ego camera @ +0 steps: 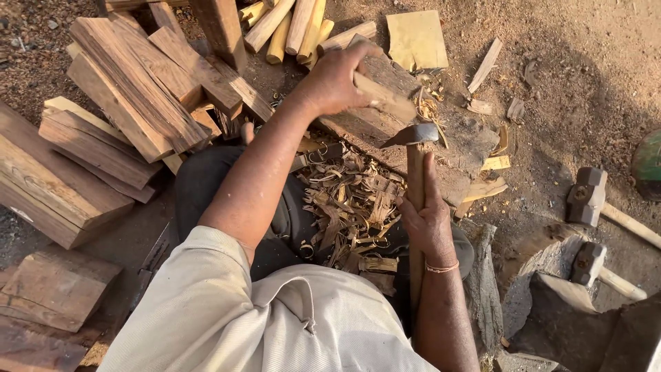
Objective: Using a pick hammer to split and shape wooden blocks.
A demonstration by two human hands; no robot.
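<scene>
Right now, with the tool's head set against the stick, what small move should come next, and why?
Probably a short stroke of the adze down along the stick. The right hand grips the handle with the blade at the stick's side, the left hand steadies the stick on the wooden block, and shavings lie piled below.

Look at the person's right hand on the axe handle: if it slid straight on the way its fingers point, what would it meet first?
The right hand points up along the pale wooden axe handle, so it would first meet the dark metal axe head, which rests by the pale wooden piece gripped in the left hand. Depth is uncertain.
</scene>
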